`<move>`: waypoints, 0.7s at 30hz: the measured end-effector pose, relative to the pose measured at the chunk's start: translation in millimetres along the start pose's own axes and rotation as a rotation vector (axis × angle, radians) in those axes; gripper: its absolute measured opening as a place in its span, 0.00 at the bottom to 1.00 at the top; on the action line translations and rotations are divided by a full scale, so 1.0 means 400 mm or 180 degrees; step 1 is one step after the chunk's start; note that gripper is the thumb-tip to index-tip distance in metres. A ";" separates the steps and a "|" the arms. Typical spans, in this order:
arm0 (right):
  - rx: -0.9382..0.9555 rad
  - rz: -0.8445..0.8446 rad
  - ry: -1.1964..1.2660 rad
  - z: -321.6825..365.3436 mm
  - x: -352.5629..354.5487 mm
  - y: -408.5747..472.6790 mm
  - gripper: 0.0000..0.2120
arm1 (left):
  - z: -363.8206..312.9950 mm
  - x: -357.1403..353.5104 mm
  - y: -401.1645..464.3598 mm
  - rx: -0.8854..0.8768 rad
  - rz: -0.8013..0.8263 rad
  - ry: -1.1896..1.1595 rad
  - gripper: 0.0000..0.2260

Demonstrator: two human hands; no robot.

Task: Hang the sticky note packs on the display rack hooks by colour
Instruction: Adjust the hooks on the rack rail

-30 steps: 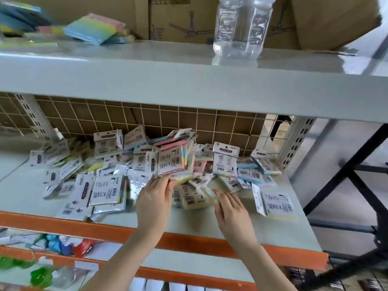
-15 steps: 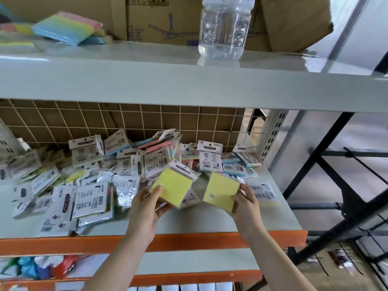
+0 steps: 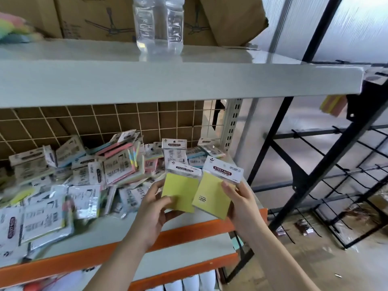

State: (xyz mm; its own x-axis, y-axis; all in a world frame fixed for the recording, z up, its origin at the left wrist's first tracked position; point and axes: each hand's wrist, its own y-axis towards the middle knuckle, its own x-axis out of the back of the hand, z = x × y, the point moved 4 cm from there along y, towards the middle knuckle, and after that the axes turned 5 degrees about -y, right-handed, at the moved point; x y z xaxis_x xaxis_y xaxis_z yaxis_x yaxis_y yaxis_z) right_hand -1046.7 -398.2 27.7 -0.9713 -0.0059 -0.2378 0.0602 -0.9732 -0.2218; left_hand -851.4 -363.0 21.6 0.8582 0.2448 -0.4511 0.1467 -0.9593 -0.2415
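My left hand (image 3: 154, 208) holds a yellow sticky note pack (image 3: 181, 189) by its lower left corner, thumb on the front. My right hand (image 3: 241, 203) holds a second yellow pack (image 3: 212, 196) by its right side, thumb across its face. Both packs face me, side by side, above the front of the grey shelf (image 3: 189, 223). A heap of sticky note packs (image 3: 84, 175) in several colours lies on that shelf to the left. The black display rack (image 3: 336, 169) with long hooks stands to the right. A pack (image 3: 332, 106) hangs near its top.
An upper grey shelf (image 3: 168, 80) overhangs the heap and carries two clear bottles (image 3: 158, 24) and cardboard boxes (image 3: 94, 17). A wire grid (image 3: 105, 122) backs the lower shelf. An orange beam (image 3: 189, 232) edges its front. Small packets lie on the floor under the rack.
Both hands have lifted a yellow pack each out of the heap and turned them face up. The view has swung right, bringing the black rack into sight.
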 end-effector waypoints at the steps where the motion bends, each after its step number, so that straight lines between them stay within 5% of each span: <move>1: 0.0103 0.0015 -0.0167 0.010 0.011 -0.003 0.05 | 0.001 -0.017 -0.003 -0.0024 0.0044 0.0088 0.19; 9: 0.0319 0.0210 -0.0638 0.076 0.112 -0.042 0.10 | 0.054 -0.207 -0.031 0.0013 0.0281 0.0084 0.17; 15: 0.0518 0.0283 -0.0840 0.119 0.254 -0.072 0.09 | 0.149 -0.366 -0.099 0.0052 0.0510 0.0740 0.10; 18: 0.0710 0.0401 -0.0778 0.135 0.334 -0.092 0.18 | 0.160 -0.450 -0.131 -0.0012 0.0511 0.1204 0.24; 21: 0.0958 0.0549 -0.1016 0.158 0.403 -0.122 0.17 | 0.158 -0.545 -0.166 -0.0363 0.0303 0.1777 0.23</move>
State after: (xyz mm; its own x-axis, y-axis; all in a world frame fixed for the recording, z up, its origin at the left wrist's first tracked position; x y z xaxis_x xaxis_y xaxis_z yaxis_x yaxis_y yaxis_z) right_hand -1220.9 -366.1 60.0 -0.9780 -0.1979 0.0662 0.2034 -0.9749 0.0907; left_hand -1079.3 -343.7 81.9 0.9952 0.0748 0.0628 0.0817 -0.9901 -0.1140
